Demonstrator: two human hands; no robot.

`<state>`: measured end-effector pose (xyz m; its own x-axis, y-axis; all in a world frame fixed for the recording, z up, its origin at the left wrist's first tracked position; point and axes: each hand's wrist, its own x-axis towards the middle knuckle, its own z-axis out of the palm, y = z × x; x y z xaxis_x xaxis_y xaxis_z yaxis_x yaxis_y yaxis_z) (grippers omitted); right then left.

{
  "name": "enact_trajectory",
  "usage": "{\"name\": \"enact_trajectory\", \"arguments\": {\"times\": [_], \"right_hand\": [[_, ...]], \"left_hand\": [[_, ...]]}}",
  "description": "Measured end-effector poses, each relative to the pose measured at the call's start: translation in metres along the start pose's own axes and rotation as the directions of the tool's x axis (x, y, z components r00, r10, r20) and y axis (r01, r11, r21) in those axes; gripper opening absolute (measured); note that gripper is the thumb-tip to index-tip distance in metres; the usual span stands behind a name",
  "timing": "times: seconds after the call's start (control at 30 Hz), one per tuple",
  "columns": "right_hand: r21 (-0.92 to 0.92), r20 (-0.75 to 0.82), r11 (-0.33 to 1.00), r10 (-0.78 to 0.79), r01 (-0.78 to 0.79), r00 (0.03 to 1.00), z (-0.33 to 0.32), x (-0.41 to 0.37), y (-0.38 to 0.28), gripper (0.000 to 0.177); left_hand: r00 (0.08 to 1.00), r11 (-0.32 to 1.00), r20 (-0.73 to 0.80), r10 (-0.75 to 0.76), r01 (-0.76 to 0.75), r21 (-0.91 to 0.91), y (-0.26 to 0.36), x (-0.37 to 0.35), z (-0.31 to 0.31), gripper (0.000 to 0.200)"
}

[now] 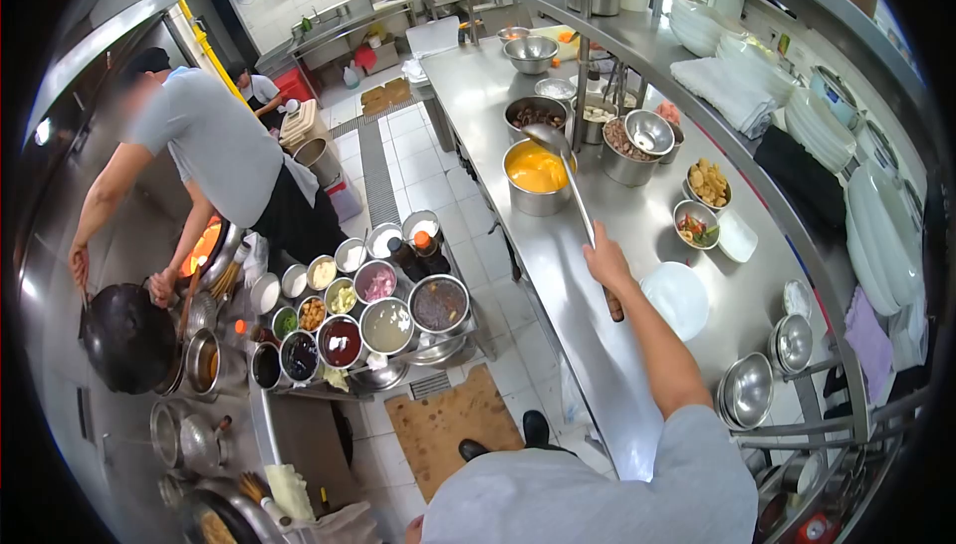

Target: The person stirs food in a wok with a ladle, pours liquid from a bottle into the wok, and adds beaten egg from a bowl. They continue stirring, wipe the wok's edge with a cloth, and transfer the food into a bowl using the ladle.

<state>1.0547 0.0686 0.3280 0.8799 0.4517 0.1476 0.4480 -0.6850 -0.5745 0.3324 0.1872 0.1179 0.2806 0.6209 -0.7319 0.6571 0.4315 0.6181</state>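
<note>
My right hand [606, 263] is closed around the long handle of a metal ladle [580, 193], whose wooden end sticks out below my fist. The ladle's bowl overlaps the rim of a steel pot [539, 204] holding bright yellow-orange contents [535, 170]. Just behind that stands another pot [533, 104] with dark pieces in it. To the right of my hand are a white round lid or plate [675, 301] and a bowl of cut red and green peppers [696, 225]. A sliver of skin shows by my sleeve at the bottom edge; my left hand is out of frame.
A co-worker [224, 140] handles a black wok [129, 339] at the stove on the left, near a flame [202, 245]. Several seasoning tins [386, 325] stand on a cart between us. A steel shelf [637, 46] runs above the counter [478, 96]. Cardboard [448, 424] covers the floor.
</note>
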Motion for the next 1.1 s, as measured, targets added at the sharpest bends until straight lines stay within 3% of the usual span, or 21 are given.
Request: {"name": "enact_trajectory", "arguments": {"times": [0.03, 0.1, 0.13, 0.17, 0.23, 0.33, 0.43, 0.53, 0.67, 0.77, 0.83, 0.87, 0.93, 1.1], "right_hand": [[0.001, 0.005, 1.000, 0.006, -0.006, 1.000, -0.010, -0.001, -0.007, 0.056], [0.370, 0.251, 0.905, 0.120, -0.210, 0.961, -0.045, 0.001, -0.031, 0.057], [0.524, 0.272, 0.817, 0.107, -0.241, 0.956, -0.046, 0.004, -0.030, 0.047], [0.524, 0.268, 0.817, 0.109, -0.240, 0.957, -0.049, 0.009, -0.029, 0.047], [0.631, 0.490, 0.655, 0.079, -0.416, 0.868, -0.058, 0.020, -0.030, 0.032], [0.596, 0.555, 0.651, 0.089, -0.470, 0.827, -0.062, 0.026, -0.036, 0.022], [0.550, 0.587, 0.672, 0.112, -0.496, 0.802, -0.062, 0.029, -0.043, 0.023], [0.522, 0.547, 0.709, 0.148, -0.474, 0.824, -0.059, 0.028, -0.050, 0.016], [0.480, 0.567, 0.737, 0.152, -0.475, 0.809, -0.058, 0.034, -0.054, 0.021], [0.519, 0.600, 0.634, 0.207, -0.573, 0.773, -0.056, 0.039, -0.058, 0.016], [0.642, 0.731, 0.331, 0.008, -0.691, 0.683, -0.053, 0.052, -0.046, 0.013], [0.639, 0.733, 0.338, 0.005, -0.691, 0.681, -0.055, 0.055, -0.044, 0.013], [0.606, 0.771, -0.156, -0.128, -0.780, 0.624, -0.059, 0.060, -0.041, 0.011], [0.608, 0.726, -0.309, -0.157, -0.731, 0.670, -0.079, 0.055, -0.046, 0.015]], "left_hand": [[1.000, 1.000, -0.001, 0.004, -0.004, -0.001, 0.001, 0.000, 0.000, 0.050], [1.000, 1.000, 0.005, 0.009, -0.009, 0.003, 0.005, 0.001, 0.002, 0.050], [1.000, 1.000, 0.007, 0.011, -0.011, 0.004, 0.005, 0.004, 0.003, 0.050], [1.000, 1.000, 0.012, 0.013, -0.014, 0.007, 0.007, 0.007, 0.004, 0.050], [1.000, 1.000, 0.016, 0.014, -0.014, 0.009, 0.010, 0.009, 0.005, 0.049], [1.000, 1.000, 0.023, 0.016, -0.016, 0.017, 0.015, 0.015, 0.008, 0.049], [1.000, 1.000, 0.027, 0.010, -0.011, 0.024, 0.019, 0.020, 0.011, 0.049], [1.000, 1.000, 0.028, 0.008, -0.008, 0.029, 0.024, 0.024, 0.014, 0.049], [1.000, 1.000, 0.028, 0.000, -0.001, 0.025, 0.030, 0.031, 0.018, 0.049], [1.000, 1.000, 0.026, 0.004, -0.005, 0.021, 0.033, 0.036, 0.020, 0.049], [1.000, 1.000, 0.023, 0.007, -0.007, 0.012, 0.032, 0.038, 0.020, 0.049], [1.000, 1.000, 0.025, 0.009, -0.009, 0.007, 0.030, 0.037, 0.020, 0.049], [1.000, 1.000, 0.022, 0.012, -0.012, -0.004, 0.024, 0.034, 0.018, 0.049], [1.000, 1.000, 0.015, 0.015, -0.015, -0.015, 0.013, 0.030, 0.013, 0.049]]}}
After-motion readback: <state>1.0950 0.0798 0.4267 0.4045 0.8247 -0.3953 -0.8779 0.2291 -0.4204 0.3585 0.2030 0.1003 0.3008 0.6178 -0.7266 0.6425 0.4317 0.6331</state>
